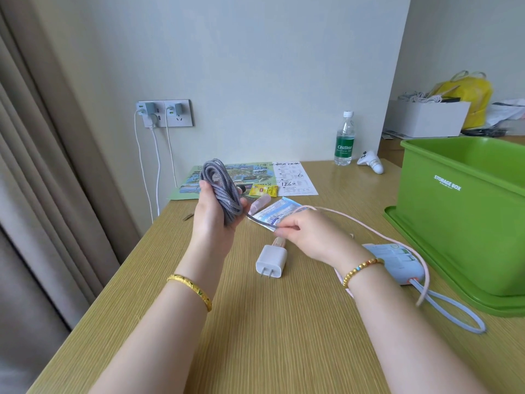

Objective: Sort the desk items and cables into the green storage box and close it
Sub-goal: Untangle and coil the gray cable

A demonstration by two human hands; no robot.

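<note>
Left hand: the left hand (211, 211), centre-left of frame, curls round a coiled grey braided fabric cable (220, 189), likely to keep the loops bunched.
Right hand: the right hand (306, 233) pinches the cable's loose tail, apparently to finish the winding.
Box: the glossy green plastic storage box (466, 211) stands open at right, on its lid.
Desk: a smooth white plug adapter (271, 261) and thin pink cord (377, 234) lie on the wood-grain desk (255, 336).

My plug (271, 260) is lying on the desk (255, 322) between my arms, the box (466, 211) sitting right of it.
</note>
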